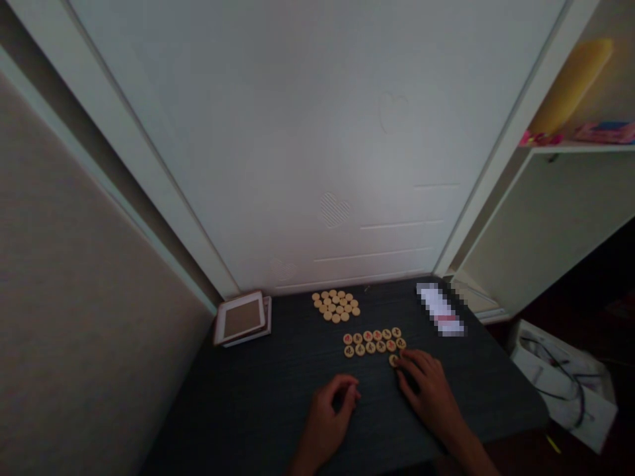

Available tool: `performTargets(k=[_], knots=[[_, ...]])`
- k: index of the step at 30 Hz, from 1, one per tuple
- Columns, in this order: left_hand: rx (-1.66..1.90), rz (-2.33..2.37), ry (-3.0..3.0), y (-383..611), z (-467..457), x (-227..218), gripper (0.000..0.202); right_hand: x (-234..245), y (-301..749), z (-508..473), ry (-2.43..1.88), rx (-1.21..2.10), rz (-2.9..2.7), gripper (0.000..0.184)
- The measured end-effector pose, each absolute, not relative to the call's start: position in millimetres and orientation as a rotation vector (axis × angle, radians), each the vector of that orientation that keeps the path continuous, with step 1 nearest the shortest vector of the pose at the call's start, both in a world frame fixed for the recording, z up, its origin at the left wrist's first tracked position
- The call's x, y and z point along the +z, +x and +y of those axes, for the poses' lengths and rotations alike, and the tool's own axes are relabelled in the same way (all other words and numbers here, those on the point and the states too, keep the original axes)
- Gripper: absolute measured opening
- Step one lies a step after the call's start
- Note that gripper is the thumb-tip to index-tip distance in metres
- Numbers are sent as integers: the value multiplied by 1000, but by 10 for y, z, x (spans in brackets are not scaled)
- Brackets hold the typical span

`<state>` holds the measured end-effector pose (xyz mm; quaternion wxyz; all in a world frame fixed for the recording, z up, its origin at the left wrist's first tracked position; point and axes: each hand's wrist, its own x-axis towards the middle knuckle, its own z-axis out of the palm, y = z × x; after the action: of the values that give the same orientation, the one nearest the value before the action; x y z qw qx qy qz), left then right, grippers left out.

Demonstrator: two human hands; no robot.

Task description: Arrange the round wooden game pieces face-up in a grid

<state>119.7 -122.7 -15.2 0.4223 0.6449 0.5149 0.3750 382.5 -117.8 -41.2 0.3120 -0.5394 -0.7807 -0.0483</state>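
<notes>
From our head view, we see two rows of round marked pieces (370,348) on the dark table (258,390). Our right hand (429,390) has its fingertips at a loose piece (393,360) just on our side of the rows; we cannot tell if they pinch it. Our left hand (330,410) curls nearby, maybe empty, we cannot tell. Plain-topped pieces (339,309) bunch behind.

Pale panel (268,132) w/ embossed hearts (335,209) is standing behind dk table (238,410). White-rimmed stack (243,317) w/ brown top is lying at far L corner; pixelated item (440,309), can't ID, is lying nr R edge. On shelf (590,147) at R, yellow thing (573,82) is tilting, pink items (602,132) are sitting nearby. White bag (592,416) w/ dk straps is resting below.
</notes>
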Motion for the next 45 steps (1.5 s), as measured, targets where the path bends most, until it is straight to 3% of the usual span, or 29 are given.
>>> performTargets(k=[32, 40, 45], knots=[[925, 1318, 1616, 1200, -1233, -102, 22, -487, 3866, -1197, -1414, -95, -2049, 32], [964, 1236, 1524, 1196, -1168, -53, 23, -398, 3773, -1280, -1333, 48, -1977, 29], [968, 1298, 1895, 991, -746, 78, 20, -325, 3454, -1340, -1259, 271, -1949, 30]])
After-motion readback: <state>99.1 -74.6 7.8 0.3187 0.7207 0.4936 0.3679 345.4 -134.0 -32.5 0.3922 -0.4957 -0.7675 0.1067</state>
